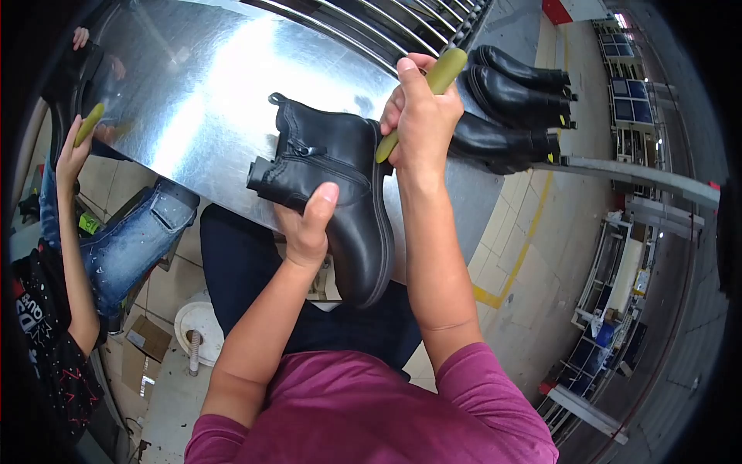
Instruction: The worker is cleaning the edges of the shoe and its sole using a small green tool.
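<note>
A black ankle boot [349,182] with a side zipper lies on its side in front of me, its toe toward my body and its sole facing right. My left hand [308,228] grips it, thumb over the upper; the other fingers are mostly hidden beneath. In my right hand [421,116] is an olive-green oblong stick [446,71] with rounded ends. Its lower end lies against the boot's edge by the heel, just above the sole; whether it presses there I cannot tell.
A shiny metal table [193,100] stretches under the work, with metal rollers [371,31] beyond it. Several black boots [510,97] lie to the right. At the left a co-worker's hand [73,151] holds a similar green stick [89,124] beside a dark boot [66,93].
</note>
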A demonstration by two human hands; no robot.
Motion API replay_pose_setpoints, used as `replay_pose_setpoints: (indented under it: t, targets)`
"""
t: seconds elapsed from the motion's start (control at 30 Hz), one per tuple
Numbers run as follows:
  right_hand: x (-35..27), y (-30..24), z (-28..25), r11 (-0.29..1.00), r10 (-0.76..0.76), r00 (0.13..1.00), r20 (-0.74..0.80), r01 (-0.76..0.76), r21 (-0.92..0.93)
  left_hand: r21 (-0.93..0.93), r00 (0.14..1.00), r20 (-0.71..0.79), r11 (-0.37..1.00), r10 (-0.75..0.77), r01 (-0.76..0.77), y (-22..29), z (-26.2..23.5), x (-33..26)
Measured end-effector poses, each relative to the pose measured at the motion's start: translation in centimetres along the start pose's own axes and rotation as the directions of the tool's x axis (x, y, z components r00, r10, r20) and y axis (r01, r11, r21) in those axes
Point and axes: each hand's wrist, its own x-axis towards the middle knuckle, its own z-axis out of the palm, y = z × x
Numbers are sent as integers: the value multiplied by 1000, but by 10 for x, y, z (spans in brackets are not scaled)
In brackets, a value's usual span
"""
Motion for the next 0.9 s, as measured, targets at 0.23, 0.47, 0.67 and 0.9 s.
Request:
replay_pose_setpoints:
  t: [0.23, 0.47, 0.67, 0.9]
  targets:
    - [36, 14, 16, 997, -61, 998, 10, 61, -36, -50, 998, -17, 997, -60, 59, -1, -8, 3]
    - [37, 19, 17, 993, -114, 987, 114, 108, 57, 115, 999, 40, 993, -26, 21, -5, -11, 6]
    - [10, 15, 4, 970, -215, 976, 22, 211, 118, 134, 1000, 3, 991, 10, -10, -2, -10, 8]
    - [3, 22, -16, 942, -284, 953, 103, 257, 215, -3, 1000, 3, 1000, 6, -6, 0, -2, 8]
